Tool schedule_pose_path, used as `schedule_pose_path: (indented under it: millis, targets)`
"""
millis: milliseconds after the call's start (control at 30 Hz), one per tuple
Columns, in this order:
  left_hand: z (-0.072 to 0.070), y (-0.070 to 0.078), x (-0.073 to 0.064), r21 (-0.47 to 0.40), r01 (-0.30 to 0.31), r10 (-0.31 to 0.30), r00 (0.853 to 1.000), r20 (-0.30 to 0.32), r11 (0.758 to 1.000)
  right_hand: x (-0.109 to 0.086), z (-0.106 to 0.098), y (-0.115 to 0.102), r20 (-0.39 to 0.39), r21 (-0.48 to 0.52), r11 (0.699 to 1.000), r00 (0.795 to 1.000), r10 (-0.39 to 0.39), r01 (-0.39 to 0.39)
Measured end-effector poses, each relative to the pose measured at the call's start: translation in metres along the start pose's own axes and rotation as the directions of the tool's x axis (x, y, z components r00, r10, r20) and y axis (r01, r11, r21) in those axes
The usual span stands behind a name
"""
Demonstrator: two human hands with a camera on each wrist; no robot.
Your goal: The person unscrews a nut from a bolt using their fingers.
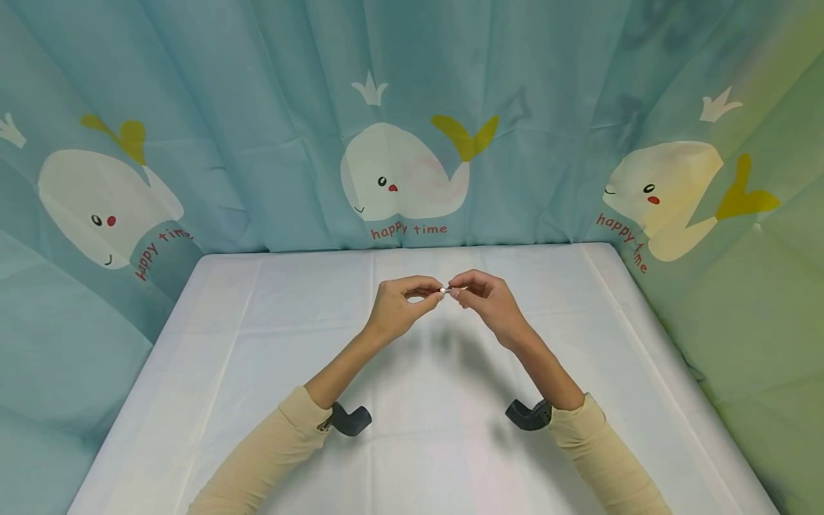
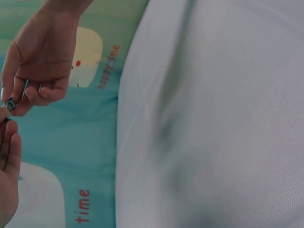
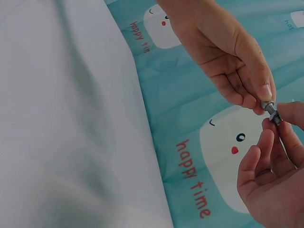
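A white cloth [image 1: 290, 357] — faintly creased — covers the table [image 1: 547, 268], soft shadows [image 1: 476, 357] falling across it.

Below your left hand [image 1: 400, 311] you have a white-covered table [image 1: 290, 300]. Beyond that hand, you face a blue curtain [image 1: 277, 200] bearing a printed whale [image 1: 393, 168] above red "happy time" lettering [image 1: 391, 230].

A small, silvery metal bolt [image 3: 270, 108] with a threaded shank is held up above the white-covered bench [image 1: 296, 300], roughly parallel to its far edge, head toward its left side. A darker metal nut [image 3: 274, 115] sits around the shank near the tip.
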State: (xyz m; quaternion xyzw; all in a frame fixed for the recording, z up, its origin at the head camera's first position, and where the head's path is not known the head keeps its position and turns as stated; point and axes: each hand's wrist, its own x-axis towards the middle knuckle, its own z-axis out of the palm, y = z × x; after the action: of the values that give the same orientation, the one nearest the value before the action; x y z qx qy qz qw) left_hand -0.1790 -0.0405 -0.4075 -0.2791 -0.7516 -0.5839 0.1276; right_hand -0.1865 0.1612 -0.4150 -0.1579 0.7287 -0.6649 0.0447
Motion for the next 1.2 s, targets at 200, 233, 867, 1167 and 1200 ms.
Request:
schedule_pose_path:
  millis: [200, 233, 867, 1167, 1200]
  targets:
    - [-0.002, 0.003, -0.001, -0.004, -0.006, 0.006, 1.000, 0.010, 1.000, -0.001, -0.001, -0.002, 0.018, -0.006, 1.000, 0.999, -0.029, 0.030]
    - [-0.001, -0.003, -0.001, -0.004, -0.009, 0.009, 1.000, 0.010, 1.000, -0.001, -0.001, -0.002, 0.021, -0.004, 0.999, 0.999, -0.033, 0.033]
    - [0.003, -0.016, -0.002, -0.003, -0.008, 0.008, 1.000, -0.003, 1.000, -0.001, -0.002, 0.001, 0.003, 0.017, 1.000, 1.000, -0.009, 0.009]
    - [0.004, -0.016, -0.002, 0.011, 0.000, 0.000, 1.000, -0.002, 1.000, -0.003, -0.003, 0.001, 0.014, -0.013, 0.998, 0.998, -0.060, 0.061]
    - [0.003, -0.016, -0.002, 0.010, 0.000, 0.000, 1.000, -0.001, 1.000, -0.003, -0.003, 0.000, 0.017, -0.008, 0.998, 0.998, -0.065, 0.065]
